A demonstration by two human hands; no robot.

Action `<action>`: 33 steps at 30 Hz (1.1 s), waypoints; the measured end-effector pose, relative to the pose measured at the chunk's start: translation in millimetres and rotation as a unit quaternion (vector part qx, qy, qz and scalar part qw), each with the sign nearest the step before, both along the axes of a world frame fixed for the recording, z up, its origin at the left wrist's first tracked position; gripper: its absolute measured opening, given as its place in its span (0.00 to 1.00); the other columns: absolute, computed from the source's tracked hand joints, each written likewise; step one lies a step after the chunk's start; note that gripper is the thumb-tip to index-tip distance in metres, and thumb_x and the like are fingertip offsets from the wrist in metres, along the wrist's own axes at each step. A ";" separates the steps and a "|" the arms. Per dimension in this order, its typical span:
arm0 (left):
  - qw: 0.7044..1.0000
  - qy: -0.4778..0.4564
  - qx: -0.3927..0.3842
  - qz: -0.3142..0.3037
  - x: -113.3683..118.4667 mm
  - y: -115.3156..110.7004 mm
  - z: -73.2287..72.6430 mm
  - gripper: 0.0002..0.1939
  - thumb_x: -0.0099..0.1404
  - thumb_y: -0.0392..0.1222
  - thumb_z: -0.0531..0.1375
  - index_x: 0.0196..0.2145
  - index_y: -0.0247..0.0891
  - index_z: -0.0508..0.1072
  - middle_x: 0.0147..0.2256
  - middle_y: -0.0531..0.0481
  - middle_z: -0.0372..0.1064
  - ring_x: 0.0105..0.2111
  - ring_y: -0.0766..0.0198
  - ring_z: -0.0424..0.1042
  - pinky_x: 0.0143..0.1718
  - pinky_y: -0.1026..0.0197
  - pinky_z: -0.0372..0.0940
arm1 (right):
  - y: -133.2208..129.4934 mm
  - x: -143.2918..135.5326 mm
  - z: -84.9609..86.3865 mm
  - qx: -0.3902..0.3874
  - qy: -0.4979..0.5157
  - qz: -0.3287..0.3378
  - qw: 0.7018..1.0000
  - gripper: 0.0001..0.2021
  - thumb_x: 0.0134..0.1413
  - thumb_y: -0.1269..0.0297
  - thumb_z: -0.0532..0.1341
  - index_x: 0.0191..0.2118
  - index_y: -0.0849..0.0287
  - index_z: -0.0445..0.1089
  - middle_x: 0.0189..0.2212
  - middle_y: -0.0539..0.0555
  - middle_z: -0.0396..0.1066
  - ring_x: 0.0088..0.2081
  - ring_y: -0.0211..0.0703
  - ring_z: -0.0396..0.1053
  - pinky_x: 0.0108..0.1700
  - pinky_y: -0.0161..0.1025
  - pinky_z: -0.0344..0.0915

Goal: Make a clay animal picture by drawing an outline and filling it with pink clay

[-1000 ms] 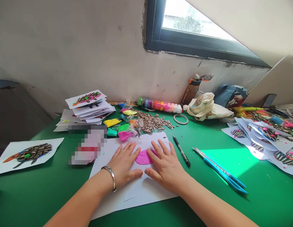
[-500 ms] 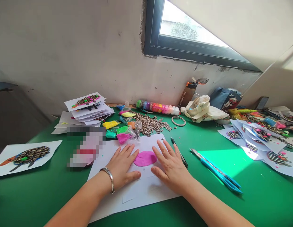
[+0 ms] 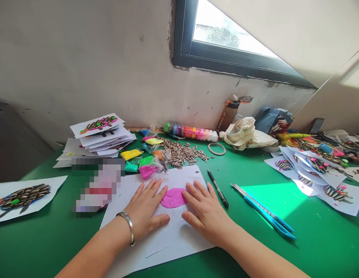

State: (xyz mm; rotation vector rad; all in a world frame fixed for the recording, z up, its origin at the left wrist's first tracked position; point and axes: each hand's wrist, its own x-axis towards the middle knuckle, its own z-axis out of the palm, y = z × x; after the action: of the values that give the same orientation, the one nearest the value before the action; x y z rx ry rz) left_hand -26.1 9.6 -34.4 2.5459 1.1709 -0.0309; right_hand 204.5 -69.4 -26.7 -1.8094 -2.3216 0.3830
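A flattened oval of pink modelling clay (image 3: pixel 173 198) lies on a white sheet of paper (image 3: pixel 165 259), with short pencil lines showing just below it. My left hand (image 3: pixel 147 208) rests flat at the clay's left edge, fingers stretched out, a silver bangle on the wrist. On the other side, my right hand (image 3: pixel 204 212) lies spread, its index fingertip touching the clay's right edge. Neither hand grips anything. Just right of the paper lies a black pen (image 3: pixel 218 189).
Sunflower seeds (image 3: pixel 182 152) are heaped behind the paper, beside bags of coloured clay (image 3: pixel 147 169). A blue utility knife (image 3: pixel 263 210) lies at right. Seed-covered pictures are stacked at left (image 3: pixel 107 135) and right (image 3: pixel 312 162). A brown bottle (image 3: pixel 228 115) stands by the wall.
The fingers of my right hand have drawn in closer together and shifted slightly left onto the clay's edge. My left hand stays beside the clay. The whole view has shifted a little.
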 end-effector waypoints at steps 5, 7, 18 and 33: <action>1.000 0.008 0.000 -0.004 -0.1 0.5 0.8 0.39 0.60 0.63 0.55 0.64 0.46 0.50 0.66 0.43 0.37 0.65 0.47 0.37 0.62 0.40 0.37 | 1.8 -0.9 1.0 0.009 0.000 -0.029 1.000 0.28 0.61 0.43 0.44 0.63 0.48 0.53 0.66 0.52 0.42 0.66 0.56 0.38 0.62 0.65 0.37; 1.000 0.011 0.002 -0.005 0.5 0.3 2.1 0.39 0.60 0.63 0.54 0.64 0.46 0.50 0.66 0.43 0.38 0.65 0.47 0.38 0.62 0.40 0.37 | 2.1 -2.0 1.5 0.003 0.003 -0.025 1.000 0.29 0.61 0.42 0.44 0.63 0.48 0.55 0.65 0.51 0.46 0.66 0.57 0.40 0.62 0.66 0.37; 1.000 0.007 0.003 -0.004 0.2 0.9 0.6 0.39 0.60 0.63 0.54 0.64 0.46 0.50 0.66 0.43 0.38 0.65 0.47 0.37 0.62 0.41 0.37 | 3.6 -2.3 -2.0 0.002 0.003 -0.025 1.000 0.31 0.59 0.40 0.44 0.65 0.47 0.48 0.66 0.54 0.45 0.65 0.57 0.42 0.61 0.65 0.39; 1.000 0.021 0.010 -0.001 2.4 0.9 2.4 0.39 0.60 0.62 0.55 0.64 0.46 0.51 0.66 0.43 0.39 0.65 0.47 0.38 0.62 0.40 0.38 | 6.3 -8.9 0.6 -0.015 -0.008 -0.018 1.000 0.32 0.56 0.35 0.41 0.64 0.39 0.49 0.66 0.54 0.44 0.65 0.62 0.40 0.59 0.70 0.35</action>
State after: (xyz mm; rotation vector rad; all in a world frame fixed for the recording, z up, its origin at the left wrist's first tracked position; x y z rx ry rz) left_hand -23.7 10.5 -32.0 2.5760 1.1913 -0.0737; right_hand 195.7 -63.1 -26.0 -1.8715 -2.3014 0.4017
